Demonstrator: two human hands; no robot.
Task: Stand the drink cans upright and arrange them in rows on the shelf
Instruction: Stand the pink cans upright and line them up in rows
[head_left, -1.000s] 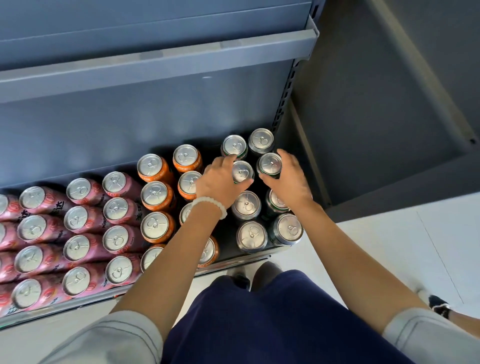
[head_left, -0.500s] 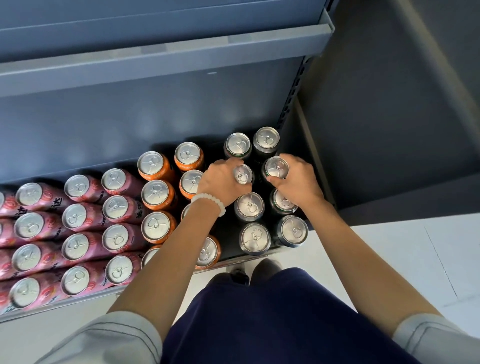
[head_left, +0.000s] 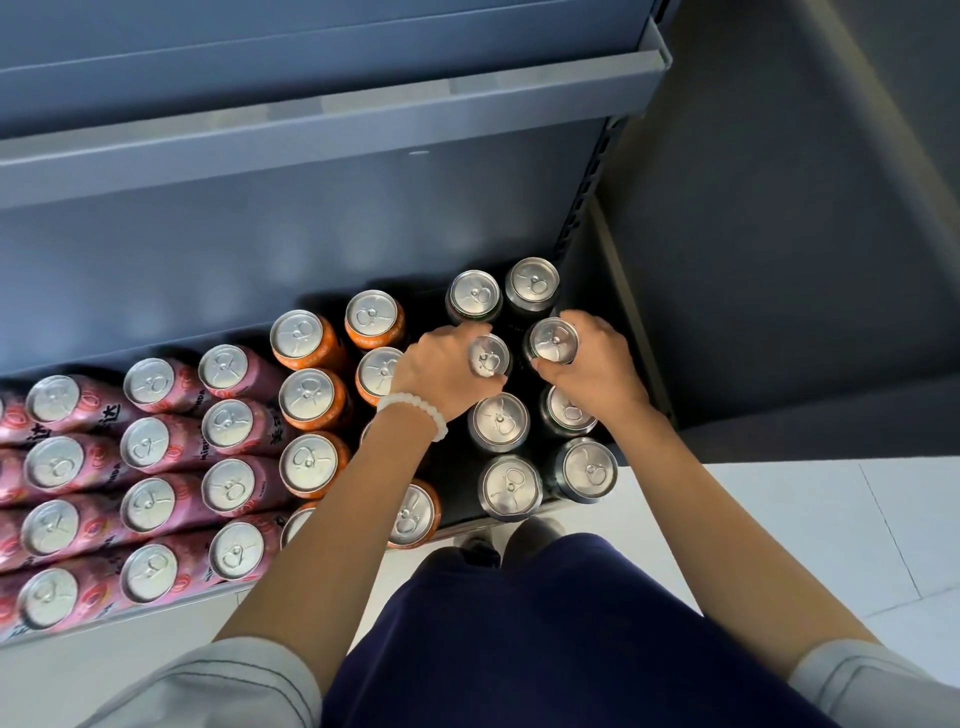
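Head view looks down on the bottom shelf (head_left: 470, 525), where the person's two hands work among the dark cans at its right end. The left hand (head_left: 441, 371) curls its fingers round a dark can (head_left: 488, 356) in the left dark column, thumb on the near side and fingertips on the far side of the rim. The right hand (head_left: 592, 369) grips a second dark can (head_left: 553, 340) just beside it in the right column, thumb and fingers wrapped about its top. Both held cans stand upright, or very nearly so, each one place in front of the two back dark cans (head_left: 475, 293) and behind the nearer dark cans (head_left: 498, 421). To the left stand the orange cans (head_left: 311, 400) in two columns, and further left the pink cans (head_left: 228, 423), all upright with lids showing. The step in hand looks like the last settling of the dark block: seating these two cans into line within their columns. The next move probably calls for nudging each can square against its neighbours, so the gap between the held pair closes evenly, then letting go without tipping either. Whether the cans rest fully on the shelf or are slightly lifted cannot be told from above.
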